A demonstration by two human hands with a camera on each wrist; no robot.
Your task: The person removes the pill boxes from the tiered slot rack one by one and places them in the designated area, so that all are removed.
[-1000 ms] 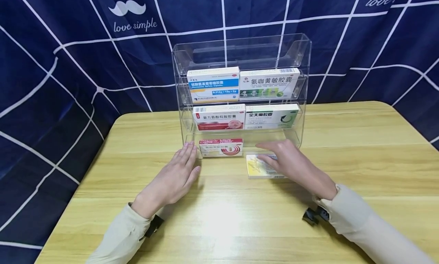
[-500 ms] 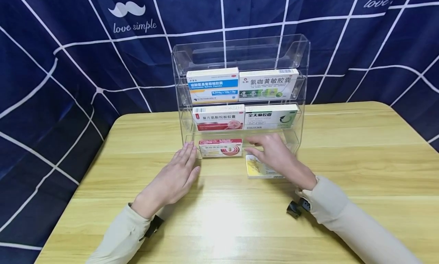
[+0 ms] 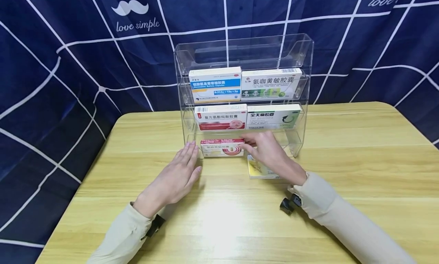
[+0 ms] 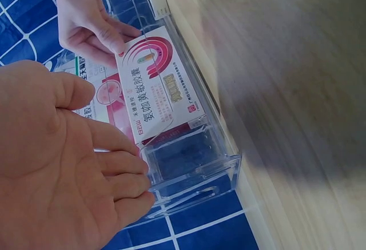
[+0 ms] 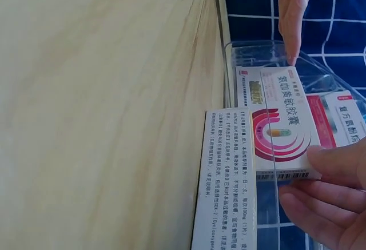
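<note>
A clear rack (image 3: 243,46) held five medicine boxes (image 3: 215,86); one yellow-white carton (image 3: 256,168) lay unracked at five o'clock. Right hand (image 3: 271,149) seemingly pinched the bottom-tier box (image 3: 219,149); left hand (image 3: 175,178) lay straight-fingered.

Spreading underneath as a pale wood-grain desk (image 3: 233,189), rounding off at the far corners and glaring white near six o'clock. Supporting a clear tiered rack (image 3: 245,54), standing at twelve o'clock. Also carrying a yellow-and-white box (image 3: 258,170), lying flat at about one o'clock, just short of the rack.
</note>
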